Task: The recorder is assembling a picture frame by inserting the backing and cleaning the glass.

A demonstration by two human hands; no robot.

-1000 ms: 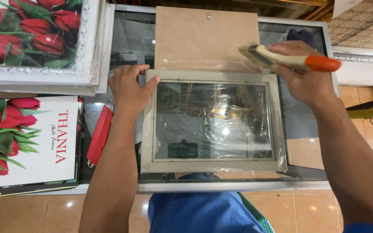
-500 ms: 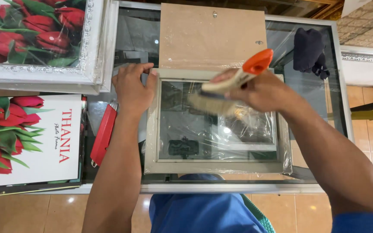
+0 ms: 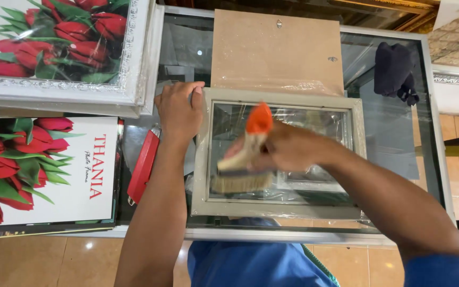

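The right hand (image 3: 288,149) is gripping a wide pale-bristled brush with a cream handle and orange tip (image 3: 245,165), fingers closed around the handle, and the bristles are lying on the glass of a grey-beige rectangular picture frame wrapped in clear plastic film (image 3: 280,154). The brush is blurred, so its exact edge is hard to tell. The frame is lying flat near the front edge of the glass-topped counter (image 3: 187,48), roughly at its middle. The left hand (image 3: 179,109) is pressing down on the frame's upper left corner, fingers curled over the rim and holding it.

A brown fibreboard backing panel with small metal hangers (image 3: 277,50) is lying just behind the frame, reaching the counter's back edge. A red flat-handled tool (image 3: 144,165) is lying just left of the left forearm. A dark folded cloth (image 3: 394,69) is resting near the back right corner. A white ornate-framed picture of red tulips (image 3: 59,48) is covering the back left corner, and a white tulip-printed box (image 3: 43,170) is lying at the front left.
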